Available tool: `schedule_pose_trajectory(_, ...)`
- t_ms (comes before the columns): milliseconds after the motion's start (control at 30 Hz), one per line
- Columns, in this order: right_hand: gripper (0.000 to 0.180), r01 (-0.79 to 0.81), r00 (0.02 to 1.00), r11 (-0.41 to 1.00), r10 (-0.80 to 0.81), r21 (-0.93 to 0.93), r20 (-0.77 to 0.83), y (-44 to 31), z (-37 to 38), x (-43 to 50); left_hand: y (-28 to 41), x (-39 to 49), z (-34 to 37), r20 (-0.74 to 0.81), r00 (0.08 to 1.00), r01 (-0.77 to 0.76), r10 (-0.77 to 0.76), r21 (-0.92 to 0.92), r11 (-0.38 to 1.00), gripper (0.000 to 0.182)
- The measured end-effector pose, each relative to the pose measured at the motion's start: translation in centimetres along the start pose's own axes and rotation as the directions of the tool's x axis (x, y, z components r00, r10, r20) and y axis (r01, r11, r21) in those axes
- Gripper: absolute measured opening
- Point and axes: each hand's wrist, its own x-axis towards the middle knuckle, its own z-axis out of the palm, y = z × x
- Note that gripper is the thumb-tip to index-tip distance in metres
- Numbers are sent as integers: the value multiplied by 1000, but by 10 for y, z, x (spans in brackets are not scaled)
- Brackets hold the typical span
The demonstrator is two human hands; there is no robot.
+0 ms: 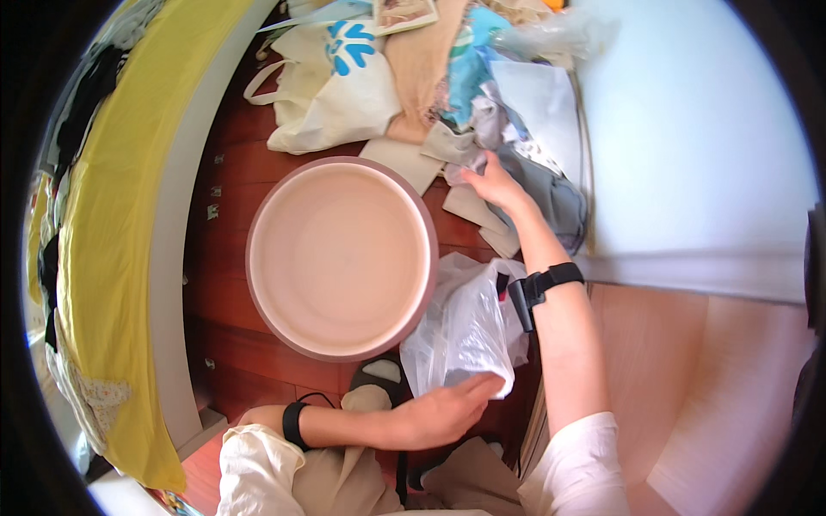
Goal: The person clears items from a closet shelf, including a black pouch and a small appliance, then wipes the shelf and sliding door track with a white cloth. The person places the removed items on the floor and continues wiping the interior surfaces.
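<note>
With the fingers of my left hand (452,413) I hold the edge of a translucent white plastic bag (461,322), which stands on the floor right of a round pinkish tub (342,258). My right hand (495,180) reaches forward to the pile and has its fingers on a pale grey-pink cloth (461,171); whether they grip it is hard to tell. Close to that hand lie a beige piece of fabric (452,145), a dark grey fabric item (545,193) and several flat pale pieces (474,208). The inside of the bag is mostly hidden.
A white tote bag (335,97) with a blue print lies beyond the tub, beside a peach cloth (419,58) and a turquoise one (466,84). Yellow fabric (116,258) covers the raised surface at left. A pale panel (697,142) bounds the right. My shoe (381,377) is below the tub.
</note>
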Motion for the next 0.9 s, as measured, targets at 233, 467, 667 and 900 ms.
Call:
schedule_pose_trajectory(233,75,-33,959,997,13,-64,-283,25,55,39,-7,-14,-9,-133,991,9,1,73,997,40)
schedule_pose_trajectory(467,28,259,954,898,-296,-356,-53,16,14,-17,-2,-11,-16,-58,996,69,-67,24,997,43)
schedule_pose_trajectory(667,27,311,875,950,-275,26,-399,-8,-32,-74,0,-7,-17,-18,998,64,-64,-15,998,42)
schedule_pose_trajectory(900,27,268,859,845,8,463,-512,-28,-59,-98,-1,-7,-23,-28,999,36,-36,-9,999,42)
